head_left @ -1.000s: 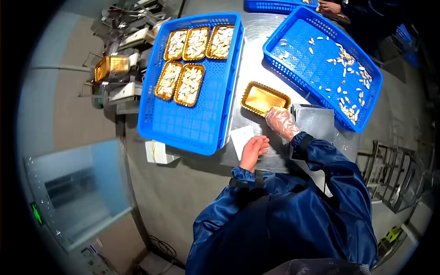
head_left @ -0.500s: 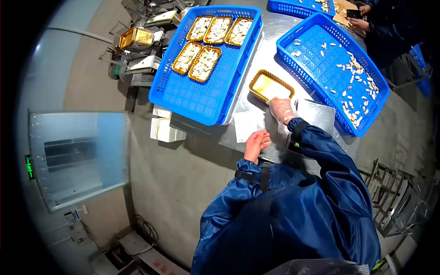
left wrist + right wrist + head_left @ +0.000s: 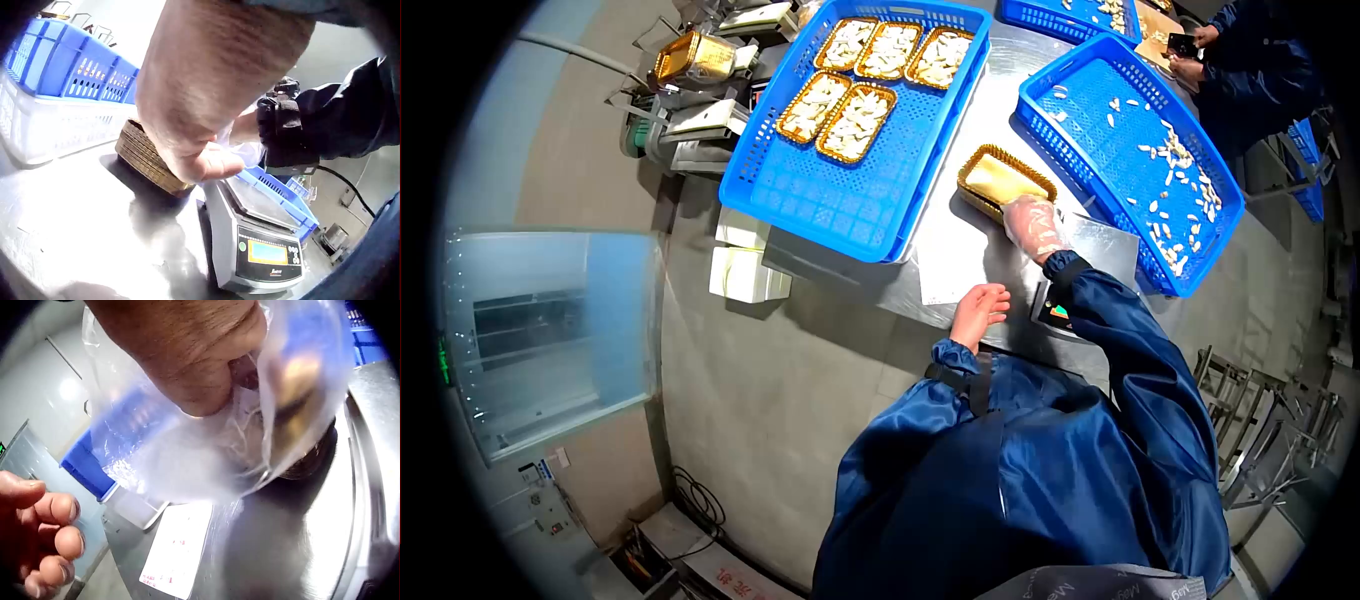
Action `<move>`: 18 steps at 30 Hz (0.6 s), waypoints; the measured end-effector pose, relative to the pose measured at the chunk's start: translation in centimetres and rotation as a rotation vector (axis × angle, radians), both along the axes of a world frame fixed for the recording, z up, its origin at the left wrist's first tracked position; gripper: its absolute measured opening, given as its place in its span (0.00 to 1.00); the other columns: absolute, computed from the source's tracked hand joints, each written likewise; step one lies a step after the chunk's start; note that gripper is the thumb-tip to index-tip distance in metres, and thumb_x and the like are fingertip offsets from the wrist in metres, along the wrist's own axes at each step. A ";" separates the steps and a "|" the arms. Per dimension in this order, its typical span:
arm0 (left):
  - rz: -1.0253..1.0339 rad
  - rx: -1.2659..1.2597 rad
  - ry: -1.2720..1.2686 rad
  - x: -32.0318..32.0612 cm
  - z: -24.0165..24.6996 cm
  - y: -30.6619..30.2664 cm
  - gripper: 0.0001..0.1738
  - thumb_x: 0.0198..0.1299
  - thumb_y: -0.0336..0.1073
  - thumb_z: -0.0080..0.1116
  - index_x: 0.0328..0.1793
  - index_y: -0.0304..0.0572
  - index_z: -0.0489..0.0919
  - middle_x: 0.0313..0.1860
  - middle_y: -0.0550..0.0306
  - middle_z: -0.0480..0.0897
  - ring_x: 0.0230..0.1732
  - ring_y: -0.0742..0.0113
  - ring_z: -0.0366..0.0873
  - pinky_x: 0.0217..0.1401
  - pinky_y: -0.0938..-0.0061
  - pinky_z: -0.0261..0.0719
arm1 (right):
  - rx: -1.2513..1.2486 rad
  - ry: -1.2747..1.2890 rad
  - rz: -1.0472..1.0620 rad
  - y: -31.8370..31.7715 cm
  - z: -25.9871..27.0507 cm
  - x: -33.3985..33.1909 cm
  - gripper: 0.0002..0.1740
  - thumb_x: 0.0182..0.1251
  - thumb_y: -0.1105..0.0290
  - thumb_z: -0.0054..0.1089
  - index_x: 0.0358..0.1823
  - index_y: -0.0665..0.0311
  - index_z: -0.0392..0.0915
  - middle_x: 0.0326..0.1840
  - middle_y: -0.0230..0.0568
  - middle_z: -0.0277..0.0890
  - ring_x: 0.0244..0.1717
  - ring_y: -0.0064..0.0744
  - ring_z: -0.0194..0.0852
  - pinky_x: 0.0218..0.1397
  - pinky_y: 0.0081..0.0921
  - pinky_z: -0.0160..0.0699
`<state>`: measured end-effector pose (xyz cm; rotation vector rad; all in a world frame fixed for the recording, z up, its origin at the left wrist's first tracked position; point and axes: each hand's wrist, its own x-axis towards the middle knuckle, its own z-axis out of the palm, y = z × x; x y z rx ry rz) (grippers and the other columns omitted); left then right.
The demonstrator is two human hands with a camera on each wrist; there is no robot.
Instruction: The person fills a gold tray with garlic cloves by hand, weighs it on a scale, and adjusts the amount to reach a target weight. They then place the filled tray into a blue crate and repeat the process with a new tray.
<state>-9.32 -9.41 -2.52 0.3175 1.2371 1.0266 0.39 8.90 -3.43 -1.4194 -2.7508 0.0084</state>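
In the head view, a stack of nested gold trays (image 3: 992, 182) stands on the metal table, its top tray holding nothing. My right hand (image 3: 1034, 227), in a clear plastic glove, grips the stack's near right corner; its fingertips are partly hidden. Bare and loosely curled, my left hand (image 3: 980, 313) holds nothing beside a white paper sheet (image 3: 937, 278). The left wrist view shows the ribbed side of the gold stack (image 3: 150, 159) left of a scale (image 3: 269, 250) with a lit display. Plastic covers much of the right wrist view, with the paper (image 3: 177, 550) below.
A blue crate (image 3: 800, 205) at the left holds several gold trays filled with pale pieces. Another blue crate (image 3: 1090, 185) at the right has loose pale pieces. Another person's hands (image 3: 1190, 66) are at the far right. White boxes (image 3: 750, 273) stand below the table edge.
The head view has shifted, and the scale's lit display now shows beside my right sleeve. My right hand stays at the gold stack's corner; my left hand remains loosely curled near the paper.
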 end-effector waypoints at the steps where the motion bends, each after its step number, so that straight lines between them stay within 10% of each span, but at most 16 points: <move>1: -0.009 0.011 -0.016 -0.2 0.2 0.3 0.16 0.70 0.40 0.48 0.55 0.38 0.74 0.48 0.53 0.81 0.44 0.69 0.79 0.45 0.76 0.78 | 0.042 0.038 -0.016 0.2 0.2 0.1 0.06 0.52 0.72 0.54 0.24 0.63 0.80 0.24 0.47 0.78 0.27 0.45 0.81 0.28 0.37 0.78; 11: 0.204 0.153 0.018 -5.5 2.5 3.7 0.21 0.67 0.40 0.51 0.60 0.33 0.70 0.52 0.47 0.78 0.50 0.61 0.78 0.51 0.69 0.78 | 0.377 0.126 0.057 -2.1 7.6 15.0 0.10 0.54 0.69 0.63 0.37 0.56 0.74 0.33 0.38 0.74 0.38 0.39 0.76 0.38 0.35 0.75; 15: 0.313 0.259 0.119 -8.5 6.0 7.0 0.24 0.69 0.41 0.50 0.65 0.36 0.67 0.56 0.50 0.76 0.57 0.61 0.75 0.55 0.68 0.75 | -0.098 -0.091 0.072 -7.3 4.5 20.4 0.11 0.57 0.64 0.62 0.41 0.58 0.78 0.32 0.41 0.77 0.37 0.40 0.77 0.38 0.35 0.75; 17: 0.197 0.187 0.166 -6.1 6.4 8.2 0.26 0.68 0.42 0.49 0.66 0.33 0.65 0.60 0.47 0.73 0.57 0.62 0.74 0.55 0.69 0.76 | -0.150 0.410 0.015 -8.1 7.2 19.3 0.11 0.60 0.63 0.59 0.41 0.59 0.80 0.32 0.43 0.78 0.37 0.43 0.78 0.41 0.38 0.76; 18: 0.103 0.140 0.155 -4.2 5.2 8.4 0.24 0.68 0.41 0.49 0.67 0.36 0.65 0.63 0.49 0.72 0.59 0.63 0.73 0.54 0.70 0.76 | -0.238 0.268 -0.042 -8.2 6.7 20.0 0.12 0.60 0.63 0.59 0.42 0.60 0.80 0.35 0.43 0.79 0.38 0.45 0.78 0.42 0.38 0.76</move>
